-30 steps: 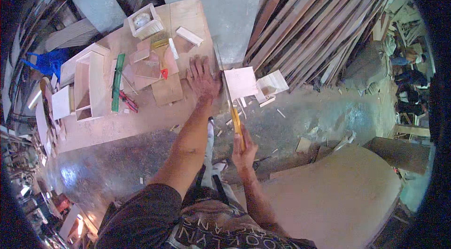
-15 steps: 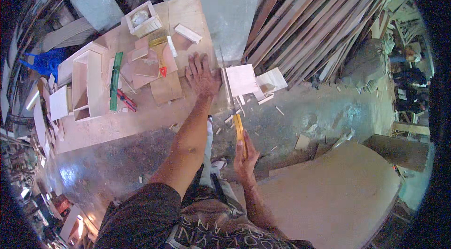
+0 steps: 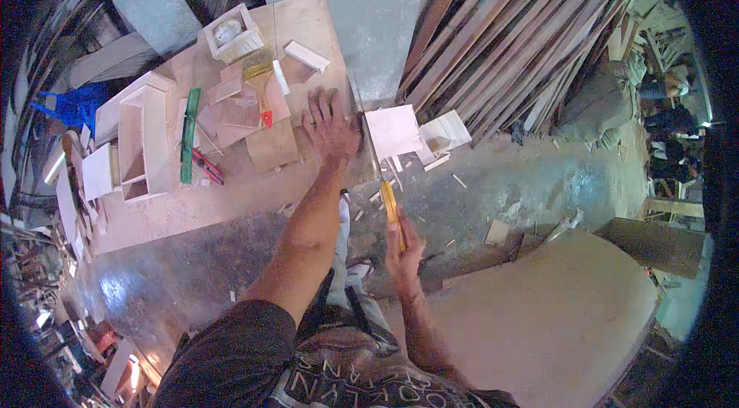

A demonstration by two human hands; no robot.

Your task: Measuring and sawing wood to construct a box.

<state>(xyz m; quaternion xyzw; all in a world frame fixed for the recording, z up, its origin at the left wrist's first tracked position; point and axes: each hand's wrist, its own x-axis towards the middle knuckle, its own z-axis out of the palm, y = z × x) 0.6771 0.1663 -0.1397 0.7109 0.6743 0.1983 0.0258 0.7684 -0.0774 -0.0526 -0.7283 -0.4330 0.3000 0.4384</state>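
My left hand [image 3: 332, 127] lies flat, fingers spread, near the right edge of a plywood worktop [image 3: 231, 212]. My right hand [image 3: 405, 245] is closed round the yellow handle of a handsaw [image 3: 389, 204]. Its thin blade points away from me along the worktop's right edge, just right of my left hand. Close beyond the blade are a pale square wood piece [image 3: 391, 131] and a second pale piece [image 3: 446, 133]. Left of my left hand lie a brush [image 3: 266, 104] with a red-tipped handle and a thin brown board [image 3: 272, 148].
On the worktop stand an open wooden box frame [image 3: 135, 138] and a small box [image 3: 232, 32], with a green strip [image 3: 189, 135] and a red tool [image 3: 208, 167] nearby. Long planks [image 3: 516, 38] are stacked at the far right. A large board [image 3: 539, 308] lies at lower right.
My right hand and the saw have moved slightly forward, away from me, and the blade's far end sits a little further left. My left hand stays in place.
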